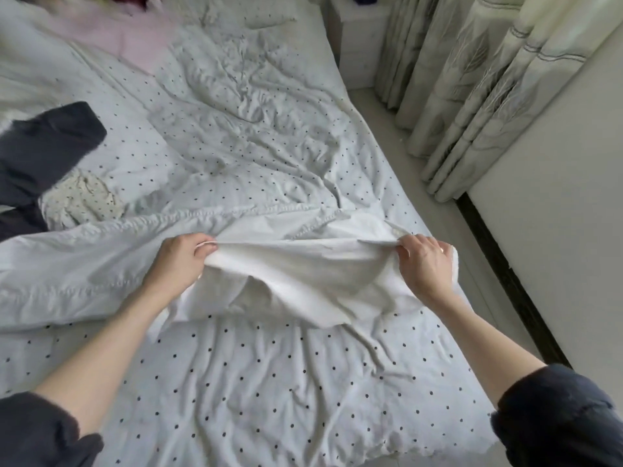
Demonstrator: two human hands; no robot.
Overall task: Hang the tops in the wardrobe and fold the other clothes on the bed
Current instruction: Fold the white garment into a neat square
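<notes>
A white garment lies stretched across the bed, which has a white sheet with small dark dots. My left hand pinches the garment's upper edge on the left. My right hand grips the same edge on the right, near the bed's side. Between the hands the cloth is pulled taut and lifted a little, and its lower part droops in folds onto the sheet. A long stretch of the white cloth runs off to the left edge of the view.
A dark grey garment and a small dotted cream piece lie at the left. A pink garment sits at the head of the bed. Patterned curtains and a white nightstand stand at the right beside a strip of floor.
</notes>
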